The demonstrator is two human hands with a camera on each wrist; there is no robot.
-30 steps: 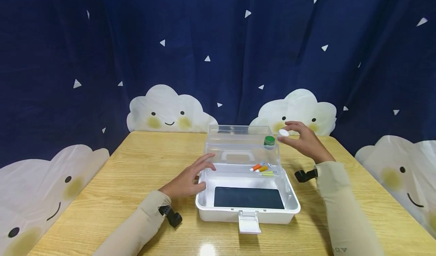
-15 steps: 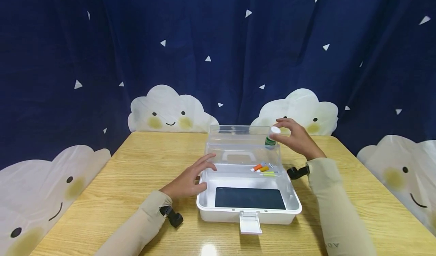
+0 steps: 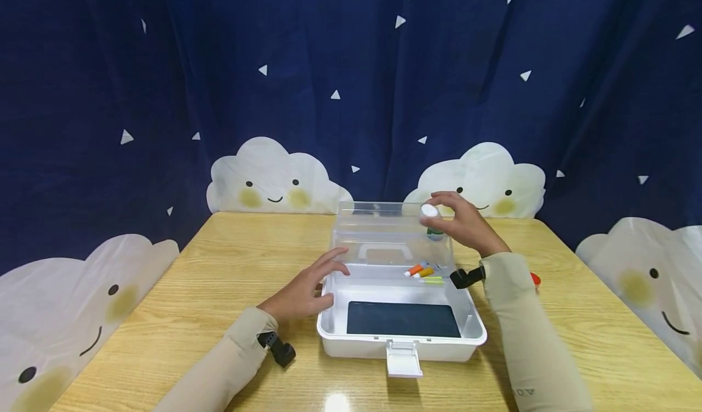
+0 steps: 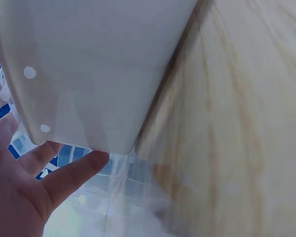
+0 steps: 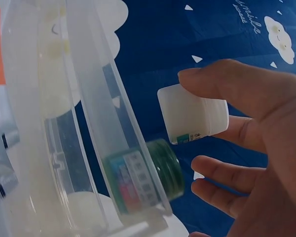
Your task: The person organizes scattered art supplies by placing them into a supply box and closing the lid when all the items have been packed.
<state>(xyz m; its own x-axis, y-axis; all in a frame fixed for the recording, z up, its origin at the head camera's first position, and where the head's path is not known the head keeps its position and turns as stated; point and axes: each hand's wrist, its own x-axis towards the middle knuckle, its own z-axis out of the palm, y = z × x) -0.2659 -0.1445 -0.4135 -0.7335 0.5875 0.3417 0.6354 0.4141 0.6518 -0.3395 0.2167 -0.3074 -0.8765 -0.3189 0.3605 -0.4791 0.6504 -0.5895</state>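
My right hand [image 3: 463, 224] pinches a small white jar [image 5: 187, 111] between thumb and fingers, over the right end of the clear upper tray [image 3: 378, 222]. Just below it, a green-lidded jar [image 5: 138, 177] with a printed label stands in that tray; from the head view the hand and white jar partly cover it. At the left side of the white storage box [image 3: 406, 348], my left hand [image 3: 298, 290] rests with fingers spread and slightly bent. Its fingertips [image 4: 99, 158] touch the box's edge in the left wrist view.
Orange, amber and yellow tubes [image 3: 419, 272] lie in the lower clear tray. A dark flat panel [image 3: 403, 319] covers part of the box's floor. The front latch [image 3: 403, 360] hangs down. A red object [image 3: 535, 279] shows beside my right sleeve on the wooden table [image 3: 258, 241].
My right hand has moved left with the white jar, from beside the upper tray to over its right end. The red object has come into view beside the sleeve. The left hand has stayed put.
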